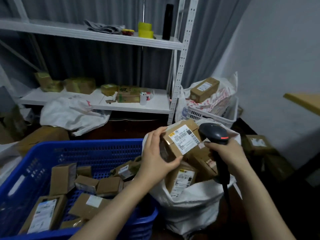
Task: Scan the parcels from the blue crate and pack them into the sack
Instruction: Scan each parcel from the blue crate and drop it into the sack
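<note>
My left hand (156, 153) grips a small cardboard parcel (181, 137) with a white barcode label facing up, held above the open white sack (190, 201). My right hand (225, 153) holds a black barcode scanner (213, 132) whose head sits right beside the label, with a red light at its front. Several labelled parcels lie inside the sack. The blue crate (97, 149) at the lower left holds several small cardboard parcels (62, 177).
A white metal shelf rack (178, 70) stands behind, with boxes, yellow tape rolls and a black bottle. A white basket (214, 116) with a bag and a box sits at the right. Loose boxes lie on the dark floor; a wooden tabletop edge (303, 101) juts in at right.
</note>
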